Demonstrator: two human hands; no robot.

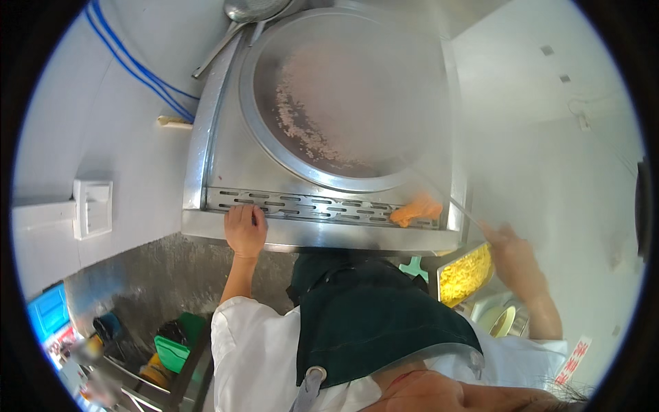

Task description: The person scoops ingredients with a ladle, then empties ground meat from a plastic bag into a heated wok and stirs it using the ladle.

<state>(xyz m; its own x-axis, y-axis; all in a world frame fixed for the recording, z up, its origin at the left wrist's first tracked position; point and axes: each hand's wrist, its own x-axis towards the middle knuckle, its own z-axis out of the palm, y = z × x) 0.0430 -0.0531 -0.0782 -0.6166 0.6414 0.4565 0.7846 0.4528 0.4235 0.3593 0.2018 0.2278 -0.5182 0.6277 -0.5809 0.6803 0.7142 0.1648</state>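
Observation:
My left hand (246,230) rests with curled fingers on the front edge of a stainless steel wok range (319,237), beside its slotted drain grate (329,208). At the right, my right hand (507,257), blurred, grips the long thin metal handle (466,211) of a utensil that reaches into a large round wok (293,167). Steam hides the utensil's far end and much of the wok. Pale, crumbly food (304,134) lies in the wok. A crumpled orange cloth (417,209) sits on the right part of the grate.
A metal pan of yellow food strips (466,273) stands below my right hand, near a bowl (499,320). A strainer (252,7) lies at the wok's upper left. Blue hoses (139,67) hang along the left wall. A green bin (172,353) is at lower left.

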